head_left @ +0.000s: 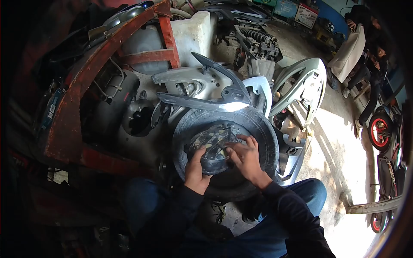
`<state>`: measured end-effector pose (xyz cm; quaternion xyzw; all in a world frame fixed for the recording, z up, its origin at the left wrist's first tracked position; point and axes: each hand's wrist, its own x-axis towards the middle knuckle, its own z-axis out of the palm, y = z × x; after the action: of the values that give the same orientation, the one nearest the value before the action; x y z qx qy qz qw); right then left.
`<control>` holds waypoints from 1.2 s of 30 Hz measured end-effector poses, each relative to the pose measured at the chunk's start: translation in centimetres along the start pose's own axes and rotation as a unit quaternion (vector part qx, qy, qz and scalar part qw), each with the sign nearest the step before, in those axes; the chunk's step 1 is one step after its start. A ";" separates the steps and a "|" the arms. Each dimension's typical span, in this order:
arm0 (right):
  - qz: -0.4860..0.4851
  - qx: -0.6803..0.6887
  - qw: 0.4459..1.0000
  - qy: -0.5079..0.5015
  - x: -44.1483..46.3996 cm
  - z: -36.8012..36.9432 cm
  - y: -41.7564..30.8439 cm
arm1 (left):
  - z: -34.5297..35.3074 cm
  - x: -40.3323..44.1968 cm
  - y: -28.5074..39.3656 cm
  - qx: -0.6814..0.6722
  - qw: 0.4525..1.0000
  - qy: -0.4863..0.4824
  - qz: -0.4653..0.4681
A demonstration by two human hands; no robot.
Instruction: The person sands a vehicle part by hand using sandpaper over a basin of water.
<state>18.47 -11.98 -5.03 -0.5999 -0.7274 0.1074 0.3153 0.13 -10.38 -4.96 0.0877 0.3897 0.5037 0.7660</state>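
My left hand [198, 172] is closed round the near left side of a rounded dark part with pale worn patches [211, 144]. Its thumb lies along the part's edge. My right hand [246, 157] is at the part's right side, with bent fingers and the thumb and forefinger close together at its surface. Whatever is between those fingertips, if anything, is too small to make out. Both hands and the part are over a wide, round, dark tub [269, 150] that looks like rubber. The part hides much of the tub's inside.
A black and silver curved fairing piece [232, 92] lies across the tub's far rim. Pale body panels [316, 79] stand to the right. A worn red metal frame [69, 116] rises at left. Far right are a motorcycle with red wheels [380, 132] and people [374, 73].
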 end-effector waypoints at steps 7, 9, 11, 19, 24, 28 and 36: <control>0.017 0.012 0.999 0.042 0.0 1.3 2.3 | -0.5 1.1 0.9 -0.036 0.997 0.020 -0.069; 0.058 0.054 0.996 0.045 0.0 2.5 4.4 | -0.8 1.9 1.1 -0.035 0.998 0.028 -0.054; 0.305 0.254 0.917 0.036 0.2 4.0 6.7 | -1.3 2.7 1.4 -0.035 0.999 0.027 -0.020; 0.496 0.450 0.742 0.030 -2.3 12.3 16.5 | -2.1 3.8 2.0 0.103 0.988 0.043 0.110; 0.515 0.411 0.751 -0.027 -7.1 20.4 26.1 | -2.6 3.9 2.4 0.086 0.993 0.019 0.082; 0.434 0.409 0.799 -0.076 -8.5 21.2 28.9 | -3.1 3.9 2.3 0.077 0.994 0.016 0.076; 0.228 0.312 0.896 -0.216 4.7 2.1 14.7 | -2.6 3.6 1.0 -0.003 0.999 0.021 0.040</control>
<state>28.70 -3.34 -13.05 -0.5822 -0.5498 0.5252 0.2880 -1.63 -7.59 -8.03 0.0902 0.4006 0.5366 0.7372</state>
